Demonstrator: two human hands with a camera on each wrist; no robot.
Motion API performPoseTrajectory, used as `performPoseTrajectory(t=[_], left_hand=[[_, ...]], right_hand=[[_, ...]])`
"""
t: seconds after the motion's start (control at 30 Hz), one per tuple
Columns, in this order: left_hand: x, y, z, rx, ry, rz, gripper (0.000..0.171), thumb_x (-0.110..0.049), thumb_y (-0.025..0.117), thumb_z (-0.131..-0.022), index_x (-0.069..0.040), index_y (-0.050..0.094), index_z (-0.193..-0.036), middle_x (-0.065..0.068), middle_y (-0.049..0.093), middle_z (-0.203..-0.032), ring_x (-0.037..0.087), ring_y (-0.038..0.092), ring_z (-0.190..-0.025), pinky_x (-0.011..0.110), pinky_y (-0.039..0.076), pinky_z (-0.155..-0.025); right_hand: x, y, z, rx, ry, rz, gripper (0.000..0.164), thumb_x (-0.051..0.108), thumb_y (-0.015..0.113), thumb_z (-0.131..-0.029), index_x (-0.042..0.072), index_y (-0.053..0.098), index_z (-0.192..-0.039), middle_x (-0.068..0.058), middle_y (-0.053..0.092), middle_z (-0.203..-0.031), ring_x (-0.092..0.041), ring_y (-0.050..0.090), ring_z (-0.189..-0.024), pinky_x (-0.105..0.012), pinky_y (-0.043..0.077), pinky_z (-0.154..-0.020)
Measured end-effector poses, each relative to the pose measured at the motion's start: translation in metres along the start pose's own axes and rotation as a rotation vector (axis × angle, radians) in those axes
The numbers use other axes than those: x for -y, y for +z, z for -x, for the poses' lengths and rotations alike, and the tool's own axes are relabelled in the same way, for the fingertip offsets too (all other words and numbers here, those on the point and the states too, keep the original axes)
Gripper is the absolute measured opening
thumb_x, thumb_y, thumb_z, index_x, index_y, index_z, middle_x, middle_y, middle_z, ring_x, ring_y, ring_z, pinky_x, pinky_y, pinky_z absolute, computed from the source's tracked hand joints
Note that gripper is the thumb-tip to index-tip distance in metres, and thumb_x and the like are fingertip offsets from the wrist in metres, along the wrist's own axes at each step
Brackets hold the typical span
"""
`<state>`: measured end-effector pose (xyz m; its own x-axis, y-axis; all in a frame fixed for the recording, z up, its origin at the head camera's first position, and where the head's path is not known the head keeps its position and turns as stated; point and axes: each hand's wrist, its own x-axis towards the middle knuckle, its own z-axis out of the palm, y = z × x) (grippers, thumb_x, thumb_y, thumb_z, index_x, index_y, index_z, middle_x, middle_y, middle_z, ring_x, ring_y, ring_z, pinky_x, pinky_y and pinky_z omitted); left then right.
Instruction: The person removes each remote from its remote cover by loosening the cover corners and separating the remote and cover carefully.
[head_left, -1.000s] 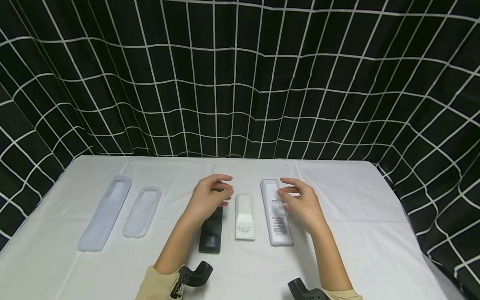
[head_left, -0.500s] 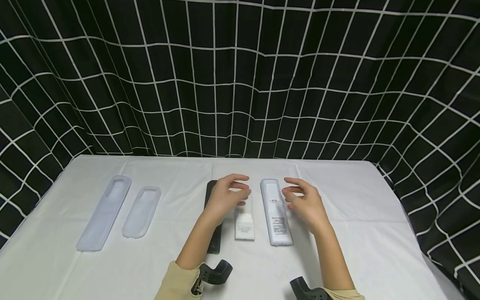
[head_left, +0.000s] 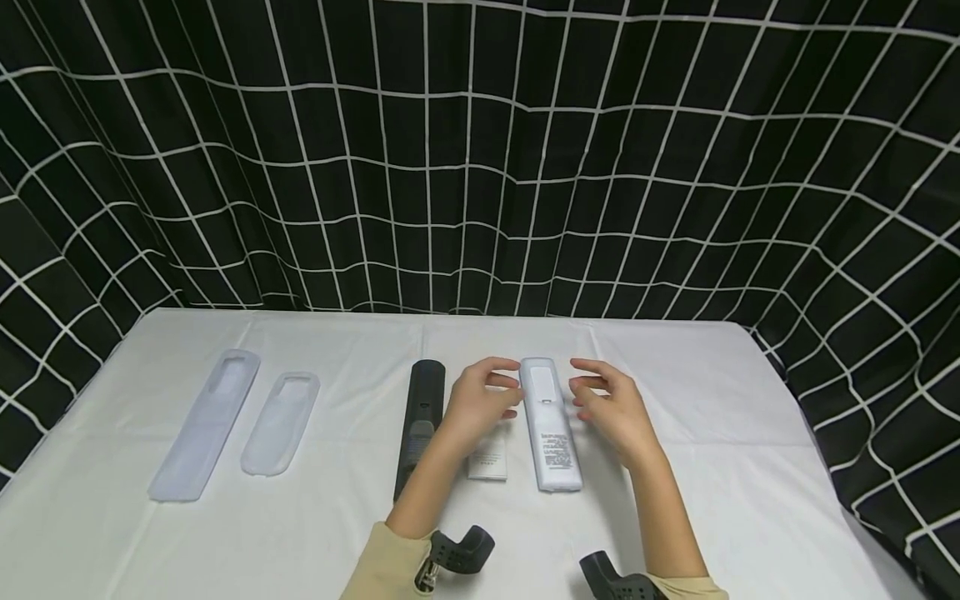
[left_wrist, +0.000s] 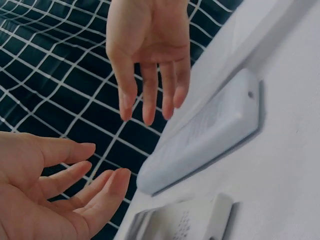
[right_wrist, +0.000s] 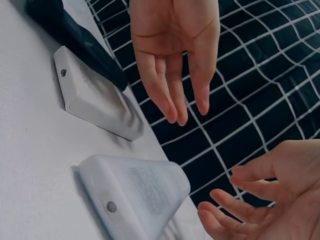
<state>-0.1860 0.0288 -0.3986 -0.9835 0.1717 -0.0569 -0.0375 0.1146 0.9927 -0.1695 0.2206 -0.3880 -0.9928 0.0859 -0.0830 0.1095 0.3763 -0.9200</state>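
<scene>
A bluish-white remote control (head_left: 551,425) lies back up on the white table, its printed label showing. My left hand (head_left: 480,400) hovers just left of its upper end, fingers loosely bent. My right hand (head_left: 613,408) hovers on its other side in a similar pose. Between the fingers of each hand there is nothing. Under the left hand is a smaller white remote control (head_left: 489,465), its upper part hidden by that hand. Further left lies a black remote control (head_left: 424,400), partly covered by the left forearm. In the left wrist view, both hands are apart from the bluish-white remote control (left_wrist: 200,135).
Two translucent silicone remote covers, a long one (head_left: 206,425) and a shorter rounded one (head_left: 281,425), lie on the left part of the table. A black curtain with a white grid (head_left: 480,200) hangs behind the table (head_left: 675,358) and along both sides.
My left hand has moved right, from over the black remote control across the small white one to beside the bluish-white one. The right hand has shifted slightly right, off that remote's upper end.
</scene>
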Motion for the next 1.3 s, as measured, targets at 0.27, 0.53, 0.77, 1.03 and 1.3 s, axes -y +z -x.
performPoseTrajectory(t=[0.27,0.53,0.77,1.03,1.3], left_hand=[[0.004,0.012,-0.001,-0.006,-0.021,-0.059,0.039,0.004,0.073,-0.091,0.003,0.068,-0.130,0.023,0.073,-0.112,0.036,0.076,-0.083,0.032,0.063,-0.072],[0.009,0.020,-0.002,-0.016,-0.002,-0.130,0.042,0.001,0.076,-0.087,0.002,0.069,-0.129,0.025,0.073,-0.118,0.032,0.075,-0.097,0.033,0.058,-0.080],[0.010,0.024,0.000,-0.013,-0.018,-0.132,0.047,0.002,0.076,-0.086,0.005,0.066,-0.132,0.028,0.070,-0.124,0.041,0.072,-0.112,0.047,0.058,-0.097],[0.014,0.027,0.002,-0.006,-0.043,-0.148,0.052,0.000,0.074,-0.088,0.006,0.061,-0.139,0.030,0.065,-0.133,0.044,0.066,-0.124,0.050,0.056,-0.104],[0.019,0.032,0.003,0.029,-0.037,-0.177,0.056,0.002,0.074,-0.089,0.007,0.057,-0.143,0.033,0.060,-0.141,0.042,0.065,-0.128,0.043,0.057,-0.104]], right_hand=[[-0.004,0.002,-0.002,0.020,0.021,0.012,0.045,0.005,0.054,-0.107,-0.007,0.051,-0.149,-0.035,0.059,-0.136,-0.026,0.068,-0.101,-0.023,0.059,-0.073],[-0.010,0.006,-0.005,0.039,0.057,-0.007,0.044,0.002,0.052,-0.106,-0.009,0.050,-0.149,-0.035,0.059,-0.133,-0.021,0.067,-0.094,-0.024,0.059,-0.073],[-0.014,0.007,-0.005,0.052,0.079,-0.006,0.044,0.003,0.052,-0.106,-0.008,0.050,-0.149,-0.035,0.058,-0.134,-0.026,0.068,-0.099,-0.028,0.061,-0.078],[-0.019,0.009,-0.007,0.076,0.096,-0.030,0.044,0.004,0.052,-0.107,-0.009,0.049,-0.149,-0.034,0.058,-0.134,-0.024,0.066,-0.099,-0.027,0.061,-0.079],[-0.024,0.009,-0.007,0.077,0.105,-0.036,0.044,0.000,0.053,-0.105,-0.011,0.050,-0.147,-0.033,0.060,-0.131,-0.023,0.065,-0.103,-0.025,0.060,-0.080]])
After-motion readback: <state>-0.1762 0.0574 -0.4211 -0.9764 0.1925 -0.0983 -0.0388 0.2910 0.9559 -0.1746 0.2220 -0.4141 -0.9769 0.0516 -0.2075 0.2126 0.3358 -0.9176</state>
